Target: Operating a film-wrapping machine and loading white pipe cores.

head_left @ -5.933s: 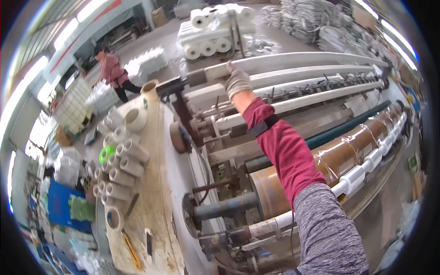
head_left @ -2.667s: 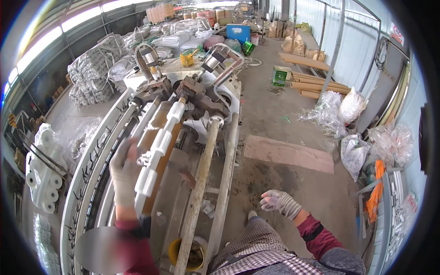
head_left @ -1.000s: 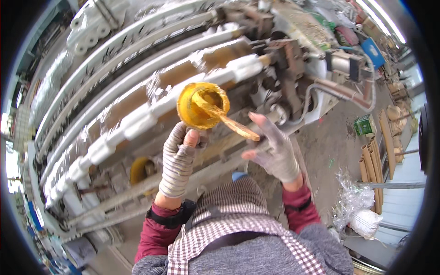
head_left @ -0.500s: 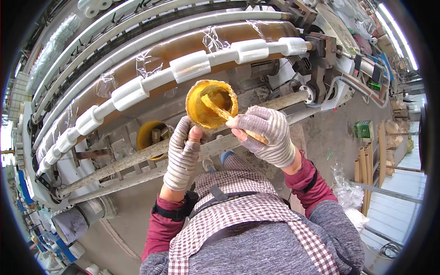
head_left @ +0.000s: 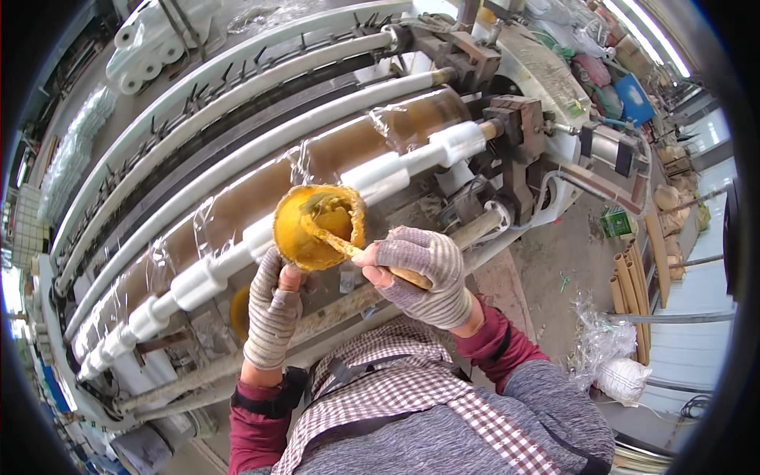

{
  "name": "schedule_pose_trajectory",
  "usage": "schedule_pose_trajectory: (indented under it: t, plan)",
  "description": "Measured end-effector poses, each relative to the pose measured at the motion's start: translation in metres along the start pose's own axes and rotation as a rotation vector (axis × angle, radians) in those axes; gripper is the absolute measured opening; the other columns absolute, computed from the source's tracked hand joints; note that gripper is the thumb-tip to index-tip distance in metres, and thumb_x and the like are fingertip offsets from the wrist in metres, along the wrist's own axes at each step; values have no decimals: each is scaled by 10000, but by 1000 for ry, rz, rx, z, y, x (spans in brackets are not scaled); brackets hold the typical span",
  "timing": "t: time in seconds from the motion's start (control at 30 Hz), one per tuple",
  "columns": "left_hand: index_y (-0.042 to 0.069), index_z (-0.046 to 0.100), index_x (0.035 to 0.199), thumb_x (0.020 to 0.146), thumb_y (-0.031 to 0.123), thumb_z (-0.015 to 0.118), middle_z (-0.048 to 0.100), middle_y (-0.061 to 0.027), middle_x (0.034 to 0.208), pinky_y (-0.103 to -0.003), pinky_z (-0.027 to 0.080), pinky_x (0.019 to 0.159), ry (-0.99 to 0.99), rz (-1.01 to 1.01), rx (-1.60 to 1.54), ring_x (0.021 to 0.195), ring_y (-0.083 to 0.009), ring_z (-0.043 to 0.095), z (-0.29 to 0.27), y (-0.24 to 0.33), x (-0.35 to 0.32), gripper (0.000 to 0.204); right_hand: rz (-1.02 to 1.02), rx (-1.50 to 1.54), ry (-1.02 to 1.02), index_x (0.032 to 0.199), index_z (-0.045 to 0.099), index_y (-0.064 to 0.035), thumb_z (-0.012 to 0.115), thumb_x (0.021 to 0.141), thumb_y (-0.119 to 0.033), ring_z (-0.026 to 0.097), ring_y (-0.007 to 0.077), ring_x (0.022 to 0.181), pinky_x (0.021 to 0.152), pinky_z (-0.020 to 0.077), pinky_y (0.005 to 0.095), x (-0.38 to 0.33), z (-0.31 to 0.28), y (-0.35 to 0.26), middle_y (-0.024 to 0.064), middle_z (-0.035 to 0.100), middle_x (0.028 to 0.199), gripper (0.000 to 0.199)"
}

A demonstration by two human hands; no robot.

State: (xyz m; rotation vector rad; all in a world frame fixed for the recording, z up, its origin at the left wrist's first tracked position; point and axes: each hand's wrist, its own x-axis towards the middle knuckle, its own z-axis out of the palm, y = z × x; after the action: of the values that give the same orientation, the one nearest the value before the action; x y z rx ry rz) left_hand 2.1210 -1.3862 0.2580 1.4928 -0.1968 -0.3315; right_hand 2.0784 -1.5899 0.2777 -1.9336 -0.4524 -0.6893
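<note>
The left hand [head_left: 273, 313] is gripping a yellow pot [head_left: 318, 227] from below. The right hand [head_left: 419, 273] is closed around a stick [head_left: 336, 240] that is poking into the pot.

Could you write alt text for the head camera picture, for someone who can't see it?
A person in knit gloves holds a yellow, paste-smeared pot up in the left hand while the right hand dips a stick into it. Behind stands a long machine of rollers, one carrying white rolls and brownish film.
</note>
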Motion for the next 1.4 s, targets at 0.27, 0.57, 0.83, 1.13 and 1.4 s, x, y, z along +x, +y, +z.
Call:
schedule_pose_trajectory:
  t: [0.27,0.57,0.83,1.13,1.4]
  plan:
    - [43,540,1155,941,259,518,534,23,817,-211,393,621,-44,32,66,690,-63,466,9,-9,48,305,163,225,196,906,626,-26,695,758,-15,644,151,708,637,509,255,19,-6,35,88,657,786,164]
    - [32,519,1066,950,189,506,503,2,728,-227,408,561,-38,90,271,624,-59,461,22,-20,83,195,82,-160,151,900,621,-47,674,777,-41,647,214,679,613,500,286,51,2,63,103,650,770,135]
    - [56,533,1007,959,275,487,501,19,691,-215,407,582,-22,70,213,606,-68,483,26,-25,90,229,390,219,362,898,654,-24,674,795,-53,618,93,645,585,506,228,46,-3,65,80,662,759,108]
    - [35,538,956,957,312,478,496,13,617,-207,349,474,-265,-120,195,511,-57,450,49,3,85,283,412,-23,359,646,537,-41,559,902,-334,429,49,537,504,350,218,91,-19,95,-27,512,588,390]
    - [2,539,1134,948,254,510,546,-38,707,-227,392,557,-165,-137,224,597,-75,435,63,-13,76,315,564,106,582,574,536,-70,577,883,-324,415,50,507,497,329,222,99,-15,137,-30,482,543,401]
